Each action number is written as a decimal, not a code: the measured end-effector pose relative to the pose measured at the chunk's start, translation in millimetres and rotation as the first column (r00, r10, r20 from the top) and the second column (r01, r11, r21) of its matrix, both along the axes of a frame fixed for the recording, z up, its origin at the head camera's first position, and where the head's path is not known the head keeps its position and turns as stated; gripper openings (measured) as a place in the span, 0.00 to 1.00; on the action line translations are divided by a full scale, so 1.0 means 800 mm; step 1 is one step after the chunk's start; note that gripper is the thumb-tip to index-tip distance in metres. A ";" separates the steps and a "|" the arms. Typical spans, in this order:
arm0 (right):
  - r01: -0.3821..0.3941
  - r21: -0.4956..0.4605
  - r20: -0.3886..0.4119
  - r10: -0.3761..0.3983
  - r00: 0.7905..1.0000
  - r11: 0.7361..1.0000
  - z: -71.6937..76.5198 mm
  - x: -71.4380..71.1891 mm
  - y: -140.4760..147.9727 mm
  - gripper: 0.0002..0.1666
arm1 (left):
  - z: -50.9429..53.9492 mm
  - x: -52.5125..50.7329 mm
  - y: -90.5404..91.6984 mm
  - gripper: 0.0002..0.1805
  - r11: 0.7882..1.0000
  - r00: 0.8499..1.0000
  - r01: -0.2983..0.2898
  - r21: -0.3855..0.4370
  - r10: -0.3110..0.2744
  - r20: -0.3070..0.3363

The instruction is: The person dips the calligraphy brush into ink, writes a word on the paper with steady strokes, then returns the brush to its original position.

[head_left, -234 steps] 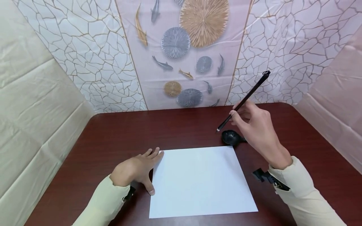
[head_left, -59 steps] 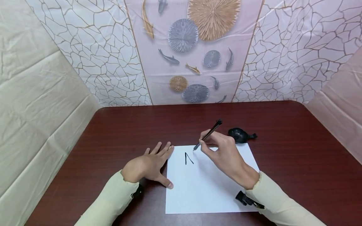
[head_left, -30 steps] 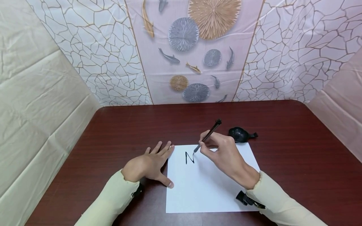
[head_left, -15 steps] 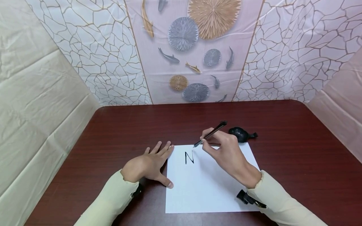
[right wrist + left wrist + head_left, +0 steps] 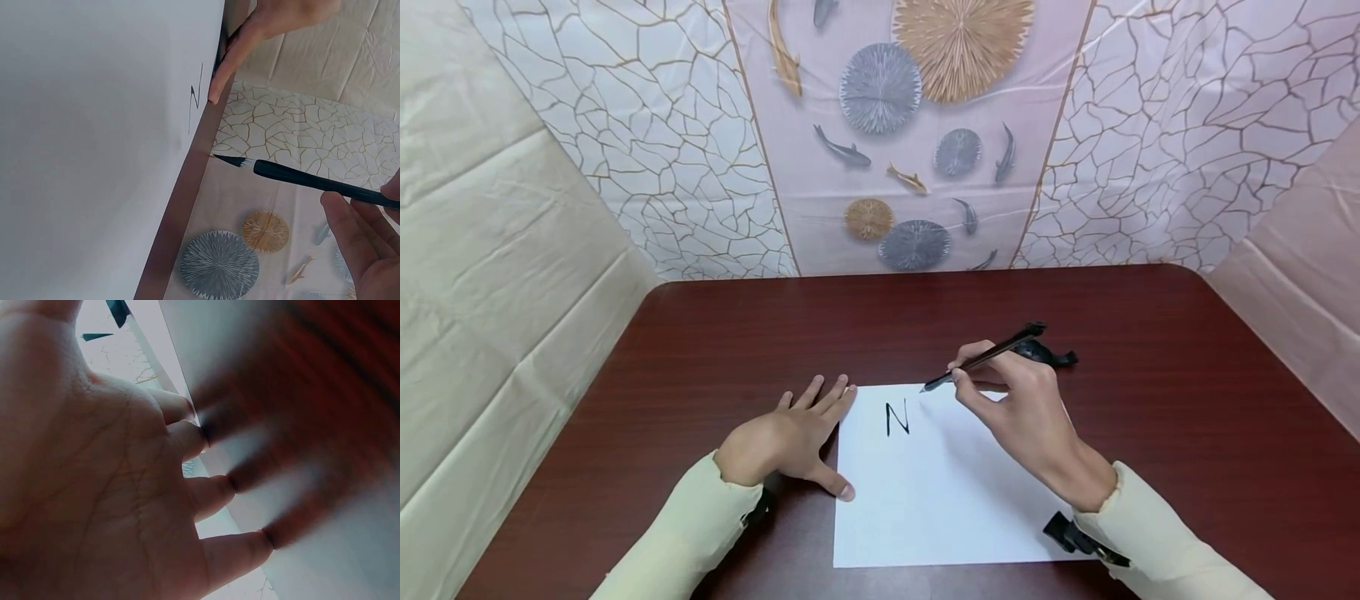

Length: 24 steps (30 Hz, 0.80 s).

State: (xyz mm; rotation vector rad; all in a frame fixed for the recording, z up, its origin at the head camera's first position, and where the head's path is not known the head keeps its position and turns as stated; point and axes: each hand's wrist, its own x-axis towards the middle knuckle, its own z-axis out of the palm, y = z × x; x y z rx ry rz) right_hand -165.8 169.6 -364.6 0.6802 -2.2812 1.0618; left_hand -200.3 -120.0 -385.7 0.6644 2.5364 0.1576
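Note:
A white sheet of paper lies on the dark red table. Near its upper left is a black letter N with a thin right stroke. My left hand rests with spread fingers at the paper's left edge; in the left wrist view its palm shows. Between thumb and fingers my right hand pinches a black calligraphy brush, tilted over the paper's upper part. The right wrist view shows the brush's dark, pointed tip apart from the paper.
Behind my right hand sits a black spoon-shaped dish, partly hidden. A patterned cloth hangs beyond the table's far edge. Pale cloth walls close in both sides. Dark devices are strapped at the wrists.
My right hand came from beside the dish to the paper, and the N's strokes appeared. Over the last half second the brush rose off the N and moved right. My left hand stays put.

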 end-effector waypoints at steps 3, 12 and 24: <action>-0.013 -0.014 -0.003 0.013 1.000 1.000 -0.002 -0.001 0.000 0.15 | 0.001 -0.001 0.001 0.76 1.000 1.000 0.001 -0.006 -0.001 -0.002; -0.047 -0.046 -0.016 0.047 0.999 0.998 -0.012 -0.006 -0.001 0.15 | -0.001 0.000 0.001 0.76 1.000 1.000 -0.007 -0.007 0.007 0.006; -0.055 -0.032 -0.010 0.055 0.998 0.998 -0.018 -0.006 -0.002 0.15 | -0.001 0.000 0.001 0.76 1.000 1.000 -0.003 -0.002 0.003 -0.004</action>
